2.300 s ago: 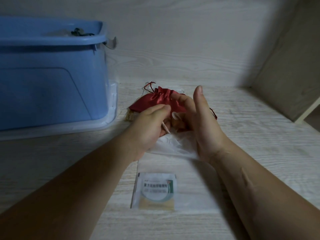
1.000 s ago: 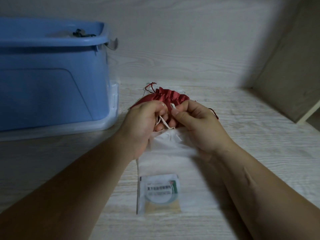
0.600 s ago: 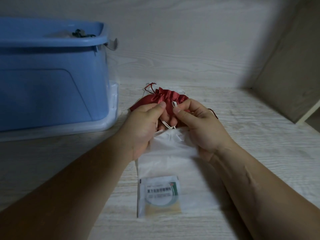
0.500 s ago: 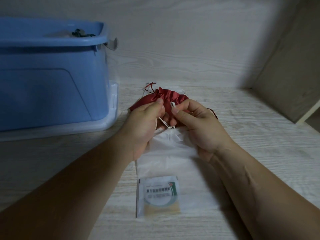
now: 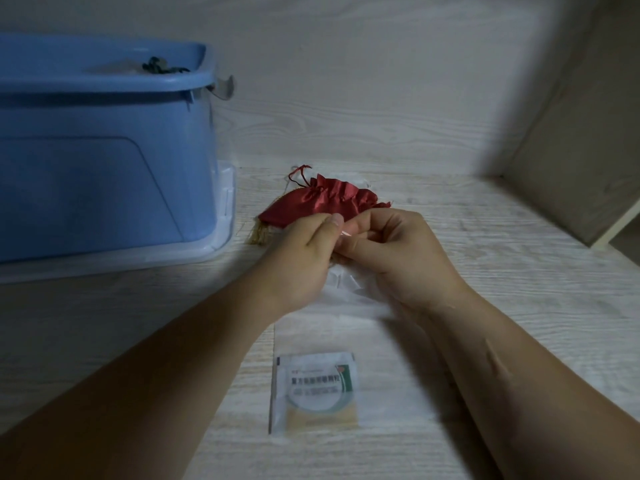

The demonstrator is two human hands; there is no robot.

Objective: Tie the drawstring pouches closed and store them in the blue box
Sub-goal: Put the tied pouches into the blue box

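Left grip [image 5: 304, 251] and right grip [image 5: 391, 251] meet fingertip to fingertip, fingers curled, both pinching the mouth of the white pouch [image 5: 341, 306]. The pouch lies flat on the bench [image 5: 519, 289], a sachet [image 5: 317, 393] inside. Red pouch [image 5: 318, 202] just behind the hands. Blue box [image 5: 104, 168] stands at left, top open.

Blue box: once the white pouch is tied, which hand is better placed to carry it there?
Probably the left hand: it is nearer the blue box; the right hand, also pinching the white pouch, would have to cross.
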